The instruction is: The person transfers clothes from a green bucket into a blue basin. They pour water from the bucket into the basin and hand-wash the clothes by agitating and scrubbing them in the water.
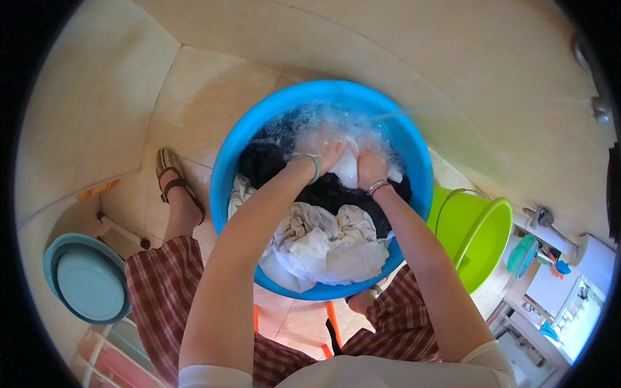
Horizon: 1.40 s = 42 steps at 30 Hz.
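Note:
A large blue basin [223, 187] holds water and wet laundry between my knees. My left hand [326, 147] and my right hand [371, 165] are both inside it, toward the far side, gripping a piece of white cloth [347, 169] stretched between them. Splashing water [323, 115] covers the fingers in part, so their exact grip is blurred. Dark clothes [259, 161] lie in the water around the hands. Nearer to me, a crumpled heap of white laundry [323, 249] rests against the basin's near wall. Bracelets circle both wrists.
From a metal tap [601, 110] on the right wall, a water jet [394, 114] runs into the basin. A lime green bucket [482, 239] stands right of it. Grey-blue basins [90, 284] are at the left, and orange stool legs [332, 320] show below. Tiled walls enclose the far side.

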{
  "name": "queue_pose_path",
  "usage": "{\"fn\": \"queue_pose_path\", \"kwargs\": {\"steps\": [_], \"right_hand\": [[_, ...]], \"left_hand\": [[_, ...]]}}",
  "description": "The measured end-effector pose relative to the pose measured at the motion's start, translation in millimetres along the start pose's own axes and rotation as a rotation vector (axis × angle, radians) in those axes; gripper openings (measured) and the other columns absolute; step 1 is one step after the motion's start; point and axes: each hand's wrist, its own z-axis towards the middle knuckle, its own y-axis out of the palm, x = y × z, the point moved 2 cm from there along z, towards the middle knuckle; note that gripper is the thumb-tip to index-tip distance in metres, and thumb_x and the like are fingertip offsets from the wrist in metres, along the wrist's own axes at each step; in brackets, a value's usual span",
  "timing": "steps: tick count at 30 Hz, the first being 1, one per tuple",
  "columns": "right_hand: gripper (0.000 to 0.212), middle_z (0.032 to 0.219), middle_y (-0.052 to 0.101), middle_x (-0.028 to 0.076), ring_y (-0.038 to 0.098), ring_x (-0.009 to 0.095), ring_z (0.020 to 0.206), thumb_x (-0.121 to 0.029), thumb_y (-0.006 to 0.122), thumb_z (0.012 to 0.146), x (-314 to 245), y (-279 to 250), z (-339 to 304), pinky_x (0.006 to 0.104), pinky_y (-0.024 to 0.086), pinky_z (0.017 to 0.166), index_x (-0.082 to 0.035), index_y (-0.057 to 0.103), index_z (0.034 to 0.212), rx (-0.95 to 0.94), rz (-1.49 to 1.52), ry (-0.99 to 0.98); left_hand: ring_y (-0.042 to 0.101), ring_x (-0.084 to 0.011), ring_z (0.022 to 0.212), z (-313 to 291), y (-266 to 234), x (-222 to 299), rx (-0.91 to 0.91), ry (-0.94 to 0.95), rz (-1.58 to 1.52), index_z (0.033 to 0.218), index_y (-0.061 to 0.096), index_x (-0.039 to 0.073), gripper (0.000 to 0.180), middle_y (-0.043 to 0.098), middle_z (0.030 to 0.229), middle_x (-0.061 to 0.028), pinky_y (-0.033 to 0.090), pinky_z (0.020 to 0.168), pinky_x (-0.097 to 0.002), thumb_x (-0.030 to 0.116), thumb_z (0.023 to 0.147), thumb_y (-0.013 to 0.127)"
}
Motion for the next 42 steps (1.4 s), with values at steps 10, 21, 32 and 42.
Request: {"fn": "queue_pose_path", "kwargs": {"steps": [10,21,32,42], "right_hand": [[0.032,0.11,0.062,0.019,0.061,0.034,0.099,-0.019,0.062,0.076,9,28,41,0.0435,0.051,0.082,-0.008,0.066,0.105,0.451,-0.078,-0.169],[0.025,0.083,0.061,0.012,0.056,0.032,0.08,-0.028,0.067,0.081,12,-30,-49,0.0426,0.042,0.067,-0.005,0.066,0.088,0.94,0.603,-0.286],[0.031,0.098,0.057,0.007,0.052,0.026,0.086,-0.016,0.078,0.065,-52,-111,-249,0.0396,0.035,0.076,-0.011,0.066,0.093,1.027,0.629,-0.673],[0.039,0.101,0.054,0.006,0.047,0.027,0.084,-0.033,0.081,0.059,-90,-78,-224,0.0398,0.035,0.071,-0.016,0.065,0.09,1.261,0.562,-0.374]], "left_hand": [[0.055,-0.034,0.111,46,-4,-9,-0.08,-0.25,-0.404,0.121,0.059,0.011,0.04,0.059,0.12,-0.0191,0.039,0.098,-0.0425,0.034,0.092,0.042],[0.035,-0.0312,0.13,-75,5,9,0.626,-0.112,-0.942,0.136,0.046,0.019,0.051,0.036,0.14,-0.0146,0.032,0.103,-0.0425,0.045,0.092,0.052],[0.051,-0.0228,0.114,-90,-8,46,-0.028,0.127,-2.394,0.147,0.014,0.023,0.072,0.048,0.127,-0.0073,0.044,0.094,-0.0376,0.027,0.092,0.059],[0.054,-0.02,0.105,-117,-8,88,-0.114,0.334,-2.372,0.136,0.042,0.015,0.041,0.053,0.122,-0.004,0.045,0.094,-0.0332,0.025,0.096,0.043]]}}
